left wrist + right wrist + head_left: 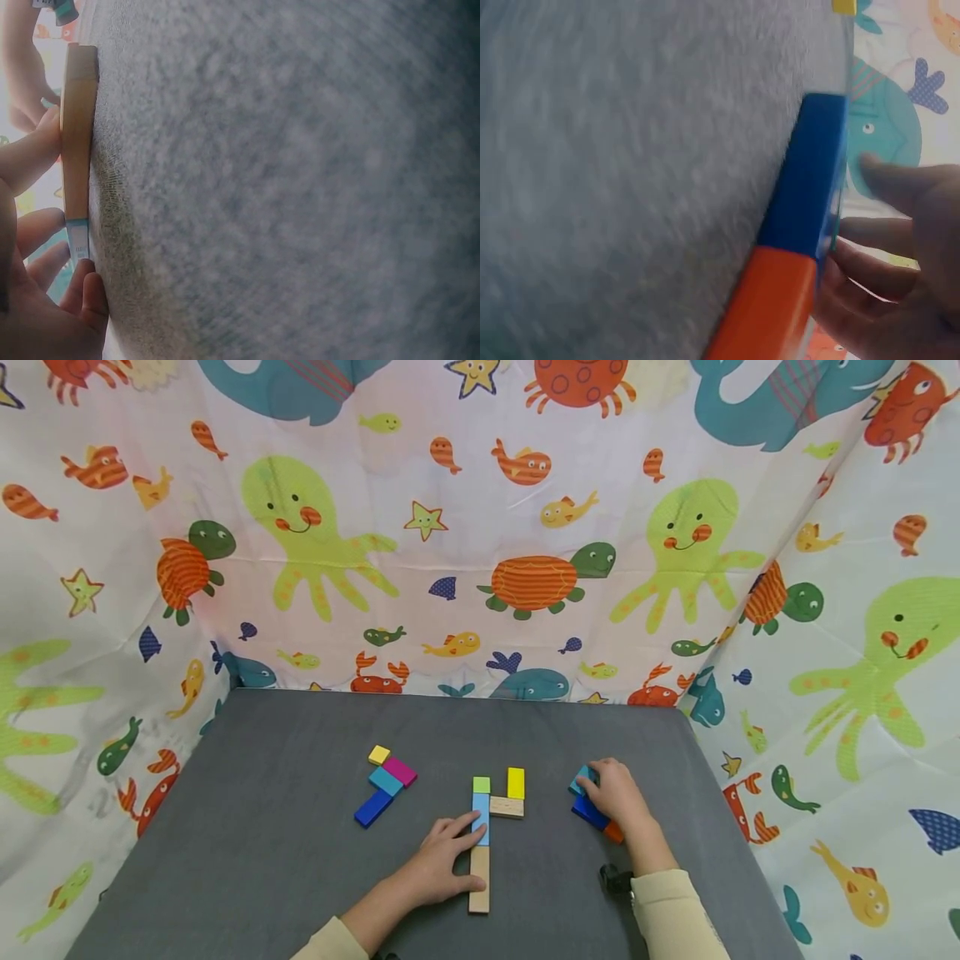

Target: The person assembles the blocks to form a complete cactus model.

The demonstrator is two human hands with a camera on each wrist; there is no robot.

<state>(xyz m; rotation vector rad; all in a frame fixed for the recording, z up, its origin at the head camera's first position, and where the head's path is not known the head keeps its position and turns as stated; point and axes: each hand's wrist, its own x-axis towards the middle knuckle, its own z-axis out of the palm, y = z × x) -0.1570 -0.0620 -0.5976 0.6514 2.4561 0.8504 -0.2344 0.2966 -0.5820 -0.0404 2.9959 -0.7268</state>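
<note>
My left hand point(444, 866) rests on a row of blocks, its thumb at a long plain wooden block point(479, 881) and its fingers on a light blue block point(481, 831). A green block point(481, 785) tops that row. Beside it, a short wooden block point(507, 807) lies crosswise, with a yellow block point(516, 782) at its far side. My right hand point(621, 793) reaches over a teal block point(581, 779), fingers at its edge. A dark blue block point(806, 176) and an orange block point(769, 300) lie end to end beside the fingers; the thumb stands apart from them.
Left of the middle lie a small yellow block point(379, 755), a magenta block point(400, 771), a teal block point(386, 781) and a dark blue block point(372, 808), touching one another. The grey tabletop point(285, 760) ends at a sea-animal curtain point(465, 635) behind and at both sides.
</note>
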